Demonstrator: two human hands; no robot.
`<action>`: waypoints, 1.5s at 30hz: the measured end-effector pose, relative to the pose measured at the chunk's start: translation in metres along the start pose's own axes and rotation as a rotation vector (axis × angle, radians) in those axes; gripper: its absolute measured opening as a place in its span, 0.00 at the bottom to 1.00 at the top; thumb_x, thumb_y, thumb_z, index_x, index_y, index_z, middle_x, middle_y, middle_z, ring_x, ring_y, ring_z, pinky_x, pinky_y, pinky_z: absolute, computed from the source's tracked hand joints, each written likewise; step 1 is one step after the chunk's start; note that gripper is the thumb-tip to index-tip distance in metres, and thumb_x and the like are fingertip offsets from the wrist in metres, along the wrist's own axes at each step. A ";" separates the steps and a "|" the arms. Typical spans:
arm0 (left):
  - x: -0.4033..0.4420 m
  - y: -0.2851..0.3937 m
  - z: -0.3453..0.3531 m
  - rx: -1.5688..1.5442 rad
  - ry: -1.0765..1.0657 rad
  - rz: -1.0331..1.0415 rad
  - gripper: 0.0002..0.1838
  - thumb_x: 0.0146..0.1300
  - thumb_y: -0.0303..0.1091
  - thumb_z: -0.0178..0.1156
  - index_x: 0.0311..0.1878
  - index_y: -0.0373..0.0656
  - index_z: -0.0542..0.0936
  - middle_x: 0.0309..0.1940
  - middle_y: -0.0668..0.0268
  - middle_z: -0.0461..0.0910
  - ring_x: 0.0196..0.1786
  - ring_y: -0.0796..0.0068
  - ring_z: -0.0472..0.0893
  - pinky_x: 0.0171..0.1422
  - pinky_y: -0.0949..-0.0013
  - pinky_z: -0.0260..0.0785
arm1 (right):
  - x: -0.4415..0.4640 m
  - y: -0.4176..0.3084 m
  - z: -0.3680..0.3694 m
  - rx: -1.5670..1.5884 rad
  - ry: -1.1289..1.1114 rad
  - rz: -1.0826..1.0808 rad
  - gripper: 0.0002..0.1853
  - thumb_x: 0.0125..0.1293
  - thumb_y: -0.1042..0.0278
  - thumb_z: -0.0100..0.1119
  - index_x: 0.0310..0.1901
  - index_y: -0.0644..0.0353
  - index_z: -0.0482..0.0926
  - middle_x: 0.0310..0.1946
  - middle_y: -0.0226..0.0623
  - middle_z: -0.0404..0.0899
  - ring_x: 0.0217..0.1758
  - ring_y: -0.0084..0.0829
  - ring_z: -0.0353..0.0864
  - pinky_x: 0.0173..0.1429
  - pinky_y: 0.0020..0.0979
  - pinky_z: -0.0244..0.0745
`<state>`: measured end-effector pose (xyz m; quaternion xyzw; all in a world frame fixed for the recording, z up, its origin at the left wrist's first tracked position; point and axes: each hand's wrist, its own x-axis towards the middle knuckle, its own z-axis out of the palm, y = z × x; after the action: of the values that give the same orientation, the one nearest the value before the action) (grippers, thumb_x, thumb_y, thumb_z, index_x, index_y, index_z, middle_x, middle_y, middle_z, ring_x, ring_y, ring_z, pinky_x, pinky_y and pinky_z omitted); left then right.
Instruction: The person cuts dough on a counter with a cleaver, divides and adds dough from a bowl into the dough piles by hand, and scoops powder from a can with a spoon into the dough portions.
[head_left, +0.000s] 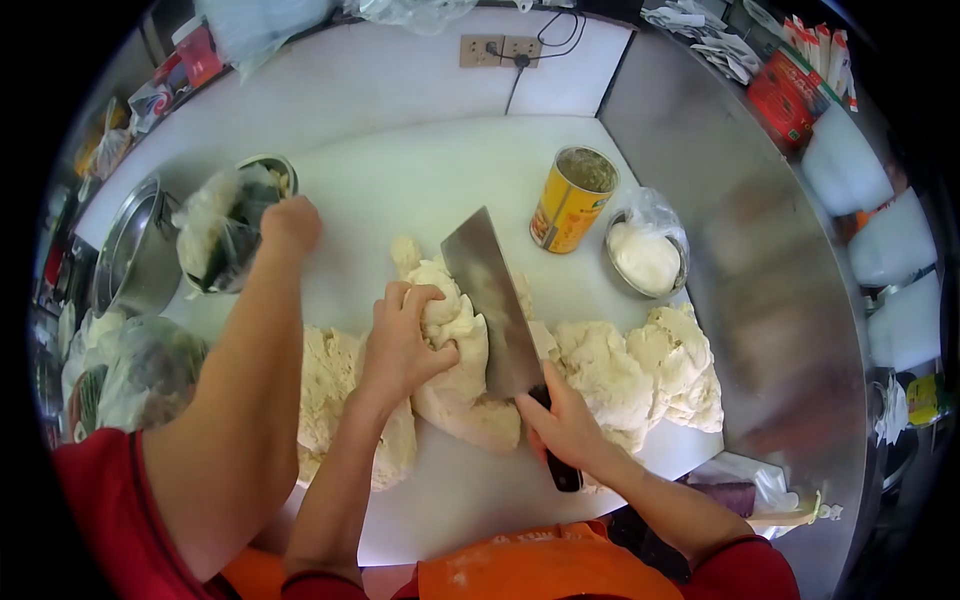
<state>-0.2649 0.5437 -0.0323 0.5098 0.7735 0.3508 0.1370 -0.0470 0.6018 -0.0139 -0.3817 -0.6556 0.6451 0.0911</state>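
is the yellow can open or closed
Open, and standing upright: no lid shows on the yellow can, its inner wall is visible through the top, and its base rests on the white worktop.

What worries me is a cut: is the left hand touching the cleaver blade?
Apart. The head view shows dough between the left hand and the cleaver blade.

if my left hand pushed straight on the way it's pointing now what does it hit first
The dough already against the fingers of your left hand. Just past it stands the cleaver blade, probably next in line, though depth is hard to judge.
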 end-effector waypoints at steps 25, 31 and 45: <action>-0.088 -0.008 0.028 -0.170 0.317 -0.032 0.21 0.38 0.18 0.68 0.36 0.43 0.70 0.44 0.58 0.65 0.45 0.61 0.71 0.41 0.64 0.71 | 0.028 0.002 -0.013 0.017 -0.275 0.117 0.17 0.69 0.65 0.52 0.54 0.65 0.63 0.16 0.32 0.69 0.13 0.23 0.68 0.19 0.28 0.65; -0.134 -0.009 0.030 -0.158 0.378 -0.069 0.20 0.39 0.19 0.66 0.32 0.44 0.67 0.37 0.61 0.63 0.41 0.63 0.68 0.45 0.65 0.63 | -0.012 0.003 -0.029 -0.037 -0.313 0.239 0.21 0.69 0.66 0.52 0.60 0.65 0.62 0.16 0.31 0.69 0.13 0.23 0.69 0.19 0.28 0.65; -0.164 0.020 0.013 -0.086 0.438 -0.026 0.21 0.34 0.16 0.66 0.32 0.46 0.70 0.37 0.62 0.64 0.41 0.62 0.69 0.43 0.66 0.64 | -0.049 0.033 -0.024 -0.170 -0.136 0.080 0.13 0.69 0.65 0.56 0.47 0.64 0.67 0.15 0.29 0.68 0.14 0.18 0.67 0.18 0.26 0.64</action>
<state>-0.1712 0.4088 -0.0522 0.4048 0.7758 0.4839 -0.0083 0.0144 0.5862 -0.0220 -0.3695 -0.6967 0.6147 -0.0120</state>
